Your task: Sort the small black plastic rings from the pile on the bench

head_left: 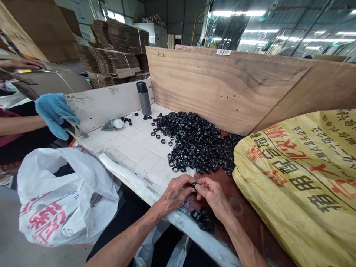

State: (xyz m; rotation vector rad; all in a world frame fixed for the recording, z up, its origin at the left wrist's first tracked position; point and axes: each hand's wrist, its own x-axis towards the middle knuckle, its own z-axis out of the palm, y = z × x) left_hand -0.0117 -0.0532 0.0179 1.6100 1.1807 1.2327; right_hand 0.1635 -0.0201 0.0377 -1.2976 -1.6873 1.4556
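Note:
Between the fingertips of both hands sits a small black ring point(194, 184), mostly covered by the fingers. My left hand point(178, 191) pinches it from the left, and my right hand point(210, 193) closes on its other side. Just beyond the hands spreads a large heap of black plastic rings point(191, 137), with several loose ones along its left edge. A smaller group of black parts point(204, 219) lies below my right hand, by the table's front edge.
A yellow woven sack point(294, 174) bulges on the right. A grey bottle point(144, 99) stands at the back corner, near wooden boards point(217, 85). Left are a small plastic bag point(113, 124), a blue cloth point(57, 113), a white bag point(66, 196) and another person's arm point(22, 124).

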